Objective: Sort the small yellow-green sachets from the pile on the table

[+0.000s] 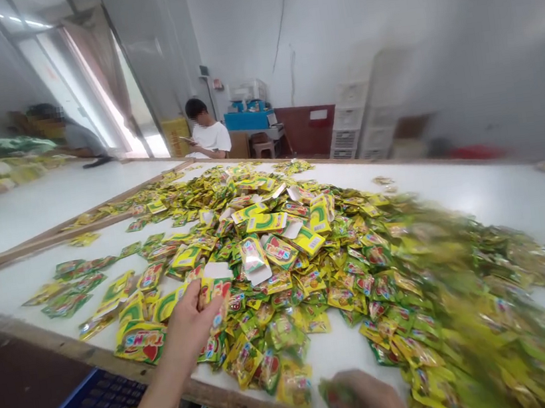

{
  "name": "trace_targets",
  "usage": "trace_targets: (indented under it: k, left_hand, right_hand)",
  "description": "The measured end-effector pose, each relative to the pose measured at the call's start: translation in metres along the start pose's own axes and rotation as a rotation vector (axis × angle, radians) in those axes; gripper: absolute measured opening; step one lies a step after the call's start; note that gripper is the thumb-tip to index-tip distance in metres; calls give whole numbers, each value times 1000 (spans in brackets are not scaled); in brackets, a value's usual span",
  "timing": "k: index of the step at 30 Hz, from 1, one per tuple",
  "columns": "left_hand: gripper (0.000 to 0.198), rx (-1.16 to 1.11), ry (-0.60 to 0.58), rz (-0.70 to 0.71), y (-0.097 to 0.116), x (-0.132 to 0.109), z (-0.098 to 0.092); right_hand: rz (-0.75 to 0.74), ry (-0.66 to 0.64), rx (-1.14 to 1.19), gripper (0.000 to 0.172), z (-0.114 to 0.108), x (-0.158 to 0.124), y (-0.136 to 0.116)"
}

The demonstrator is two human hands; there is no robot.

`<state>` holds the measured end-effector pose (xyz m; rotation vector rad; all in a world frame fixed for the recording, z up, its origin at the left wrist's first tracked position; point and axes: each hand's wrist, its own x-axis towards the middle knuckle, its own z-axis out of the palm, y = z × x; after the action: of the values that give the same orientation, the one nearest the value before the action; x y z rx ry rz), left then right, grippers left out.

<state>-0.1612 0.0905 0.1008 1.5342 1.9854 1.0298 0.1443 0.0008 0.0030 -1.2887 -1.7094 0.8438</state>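
My left hand [188, 325] is closed around a small yellow-and-red printed box [215, 292], whose white flap stands open at the top. At the table's front edge my right hand [371, 398], smeared by motion, has its fingers round a green packet [335, 396]. Between and beyond both hands spreads a large heap of small shiny yellow and green packets [282, 330]. Several printed boxes [265, 222] with white flaps lie on top of the heap. More boxes, one of them yellow and green [142, 340], lie left of my left hand.
A wooden rim edges the white table [3, 293]. Below its front left edge stands a blue plastic basket [88, 405] with packets and boxes inside. Across the table sits a person in white [210, 135], and another person [75, 133] is at the far left. Crates [346, 120] are stacked behind.
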Motion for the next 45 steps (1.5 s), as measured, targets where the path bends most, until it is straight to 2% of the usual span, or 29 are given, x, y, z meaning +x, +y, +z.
trace_targets:
  k: [3,4,5,7,9,12,15,19,21,23,25,29,32,34,36,38,39,40,42,43,45]
  left_hand:
    - [47,-345,-359,26,27,-41,41]
    - [46,-439,-480,26,34,-54,59]
    - [43,-496,-570,35,40,-67,78]
    - [36,-508,-639,87,47,-87,113]
    - [31,-465,-623,140,50,-101,139]
    - [29,-401,-593,175,49,-111,158]
    - [27,-391,-617,205,52,-117,161]
    - [24,-503,-668,192,59,-120,157]
    - [27,-639,-720,108,60,-120,157]
    - [33,-772,-758,4,59,-119,159]
    - [35,-840,-763,-61,57,-118,161]
    - [31,-838,-756,-59,57,-117,161]
    - [36,-798,-746,-45,58,-117,159]
    - [35,-781,-735,-40,57,-118,158]
    - [33,-774,-736,-47,55,-119,155]
    - [35,-783,-732,-98,52,-120,149]
    - [37,-794,-728,-142,52,-120,146]
    - [39,-808,-730,-186,52,-120,142]
    - [38,-830,-762,-224,55,-119,135]
    - [35,-832,-794,-212,57,-119,132]
    - [30,-828,-829,-180,63,-118,129]
  right_hand:
    - [122,203,78,22,-35,21,-28]
    - [90,299,96,21,-46,29,-37]
    - [25,319,102,18,-55,36,-45]
    - [-60,251,54,13,-67,46,-53]
    - [-101,145,-33,16,-72,48,-50]
    - [-71,68,-156,23,-77,43,-38]
    - [-31,-48,-227,28,-86,38,-37]
    - [-86,-242,-303,21,-100,41,-54]
    - [-62,-231,-258,21,-102,46,-60]
    - [-24,-157,-210,22,-100,50,-59]
    - [-50,-94,-217,13,-96,52,-54]
    - [-217,-88,-341,9,-88,45,-43]
    - [-239,-165,-391,3,-83,35,-42]
    - [-235,-183,-328,12,-79,28,-41]
    - [-165,-70,-178,16,-75,23,-38]
    - [18,89,41,17,-71,17,-32]
    - [142,117,169,19,-68,14,-28]
    - [259,104,302,22,-65,12,-25]
    - [427,-3,533,27,-59,8,-21]
    - [459,-51,590,26,-57,7,-21]
    - [405,-48,519,19,-53,8,-23]
